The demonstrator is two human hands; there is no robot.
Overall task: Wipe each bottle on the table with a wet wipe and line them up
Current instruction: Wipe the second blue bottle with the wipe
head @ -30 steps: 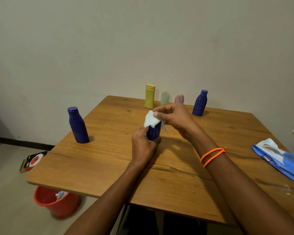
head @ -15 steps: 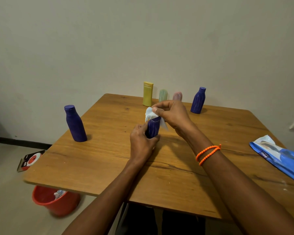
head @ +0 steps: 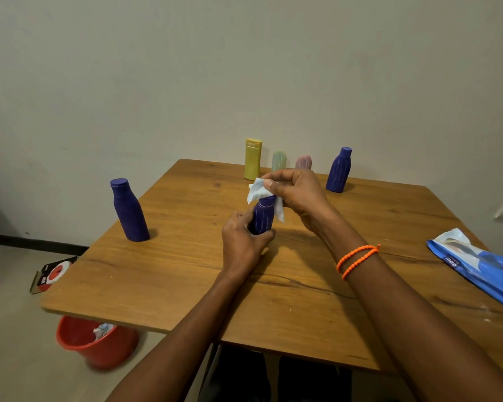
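Note:
My left hand [head: 241, 242] grips the lower part of a small dark blue ribbed bottle [head: 264, 214] above the middle of the wooden table [head: 186, 271]. My right hand [head: 298, 191] pinches a white wet wipe [head: 259, 192] over the bottle's top, which the wipe hides. Along the far edge stand a yellow bottle [head: 252, 159], a pale green bottle [head: 278, 161], a pink bottle [head: 303, 162] and a blue ribbed bottle [head: 339, 170]. Another blue bottle [head: 129, 211] stands alone at the left.
A blue pack of wipes [head: 481, 266] lies at the table's right edge. On the floor at the left, a red bucket [head: 96, 342] holds used wipes, and a small black and red box [head: 51, 274] lies beside the table. A wall runs behind.
The bottle has come a little higher out of my left hand, showing more of its ribbed body. My right hand has kept working the wipe around the bottle's top.

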